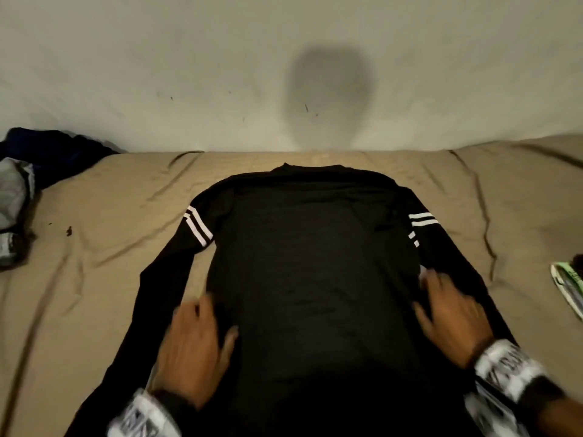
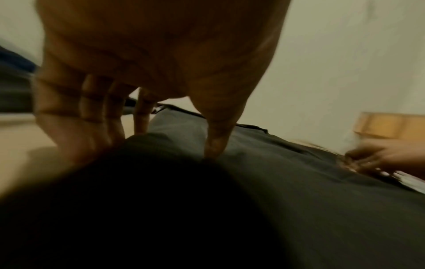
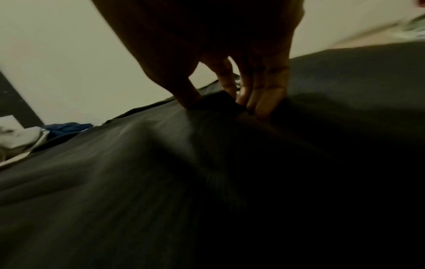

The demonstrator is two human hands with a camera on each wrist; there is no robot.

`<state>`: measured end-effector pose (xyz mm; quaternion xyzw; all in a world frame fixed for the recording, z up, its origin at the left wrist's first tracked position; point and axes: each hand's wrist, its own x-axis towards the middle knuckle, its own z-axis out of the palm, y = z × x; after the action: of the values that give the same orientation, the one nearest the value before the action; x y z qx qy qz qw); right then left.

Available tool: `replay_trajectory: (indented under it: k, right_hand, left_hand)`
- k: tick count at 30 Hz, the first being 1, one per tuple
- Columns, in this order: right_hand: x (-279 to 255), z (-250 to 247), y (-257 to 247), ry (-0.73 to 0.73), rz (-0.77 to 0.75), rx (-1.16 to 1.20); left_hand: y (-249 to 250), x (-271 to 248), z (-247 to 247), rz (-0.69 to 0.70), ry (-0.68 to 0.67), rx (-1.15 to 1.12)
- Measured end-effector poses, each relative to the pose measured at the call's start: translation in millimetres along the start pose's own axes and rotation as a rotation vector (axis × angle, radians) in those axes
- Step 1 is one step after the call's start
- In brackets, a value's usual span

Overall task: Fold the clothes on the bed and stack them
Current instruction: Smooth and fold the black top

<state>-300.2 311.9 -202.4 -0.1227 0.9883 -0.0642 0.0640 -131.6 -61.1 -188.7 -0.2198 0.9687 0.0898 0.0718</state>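
Observation:
A black long-sleeved shirt (image 1: pixel 315 263) with white stripes on its sleeves lies flat on the tan bed sheet (image 1: pixel 104 247), collar toward the wall. My left hand (image 1: pixel 208 316) sits at the left edge of the shirt's body. In the left wrist view, the left hand (image 2: pixel 165 143) pinches a ridge of the cloth (image 2: pixel 299 191) between thumb and fingers. My right hand (image 1: pixel 432 294) is at the right edge, where the sleeve meets the body. The right wrist view shows the right hand (image 3: pixel 224 103) pinching a raised fold of the shirt (image 3: pixel 115 172).
A heap of clothes lies at the bed's far left: a dark blue garment (image 1: pixel 47 152) and a grey one (image 1: pixel 12 197). A green-and-white item (image 1: pixel 568 288) lies at the right edge. A pale wall runs along the back of the bed.

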Motion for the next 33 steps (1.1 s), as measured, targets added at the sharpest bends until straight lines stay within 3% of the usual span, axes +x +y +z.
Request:
replay_trajectory:
  k: [2, 3, 6, 9, 11, 14, 16, 18, 21, 24, 29, 31, 33]
  right_hand:
    - [-66.2, 18.2, 15.5, -0.120, 0.107, 0.034]
    - [-93.9, 25.3, 21.3, -0.155, 0.184, 0.047]
    - [-157.8, 38.7, 26.4, -0.216, 0.415, 0.288]
    - [-200.5, 37.1, 22.9, -0.361, 0.455, 0.483]
    - [-216.0, 34.2, 18.5, -0.299, 0.508, 0.697]
    - [-241.3, 21.1, 20.1, -0.097, 0.706, 1.296]
    - [-264.1, 14.2, 25.0, -0.084, 0.839, 1.558]
    - [-287.1, 10.7, 28.8, -0.148, 0.844, 1.565]
    - [-300.4, 13.6, 32.8, -0.246, 0.833, 1.531]
    - [-305.4, 31.4, 43.7, -0.162, 0.876, 1.435]
    - [-318.9, 44.5, 56.5, 0.020, 0.783, 0.986]
    - [-322.8, 39.1, 57.6, 0.039, 0.751, 0.860]
    - [-325.1, 33.8, 56.2, -0.015, 0.702, 0.738]
  left_hand:
    - [3.3, -55.4, 19.6, -0.325, -0.266, -0.059]
    - [4.4, -73.9, 27.5, -0.475, -0.332, -0.133]
    - [6.2, -106.0, 40.7, -0.699, -0.364, -0.366]
    - [10.7, -135.2, 32.4, -0.692, -0.495, -0.402]
    - [2.1, -150.3, 28.0, -0.659, -0.544, -0.392]
    - [-25.0, -167.6, 22.6, -0.626, -0.592, -0.523]
    - [-45.7, -183.1, 25.3, -0.634, -0.617, -0.583]
    - [-61.5, -203.0, 32.8, -0.655, -0.589, -0.613]
    - [-72.7, -229.1, 43.1, -0.647, -0.431, -0.712]
    - [-74.0, -249.8, 41.0, -0.636, -0.322, -0.771]
    - [-67.4, -276.9, 44.9, -0.584, -0.329, -0.769]
    - [-72.3, -280.4, 50.9, -0.596, -0.336, -0.796]
    - [-76.2, -278.6, 49.2, -0.684, -0.255, -0.833]
